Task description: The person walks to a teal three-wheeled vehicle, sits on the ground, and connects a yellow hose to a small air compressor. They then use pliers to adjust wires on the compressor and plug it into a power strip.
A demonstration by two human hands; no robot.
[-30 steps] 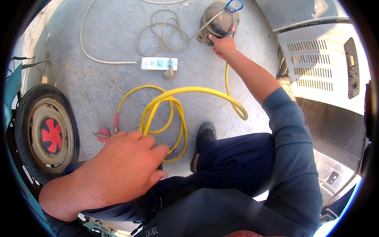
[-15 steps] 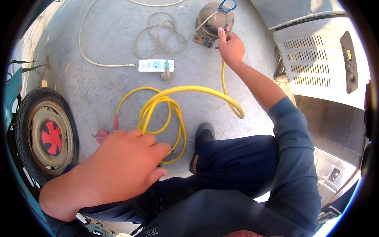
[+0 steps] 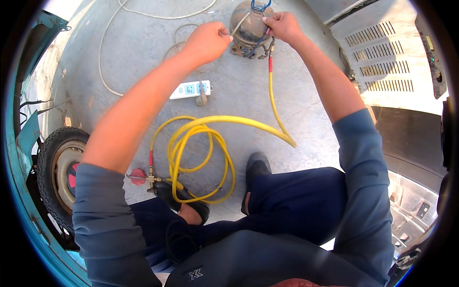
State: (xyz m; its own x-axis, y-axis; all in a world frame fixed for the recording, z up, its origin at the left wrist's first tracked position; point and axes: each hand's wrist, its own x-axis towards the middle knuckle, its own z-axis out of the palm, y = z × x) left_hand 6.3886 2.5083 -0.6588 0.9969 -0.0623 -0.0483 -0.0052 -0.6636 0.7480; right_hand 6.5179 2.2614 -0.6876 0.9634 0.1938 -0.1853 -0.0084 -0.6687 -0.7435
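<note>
Now both arms (image 3: 143,103) reach forward, the left newly raised, suggesting two-handed work. A white vented panel (image 3: 382,57) bounds the right; yellow hose (image 3: 234,118) loops limit room below the rounded brown vessel (image 3: 250,32), top centre. The left hand (image 3: 209,42) pinches its pale cable (image 3: 243,23); the right hand (image 3: 285,26) is narrowed there, grip unclear.

The tank (image 3: 249,32) is coloured rusty brown, the cord (image 3: 240,24) off-white, the hose (image 3: 239,119) yellow and red; the white panel (image 3: 382,55) is striped dark.
</note>
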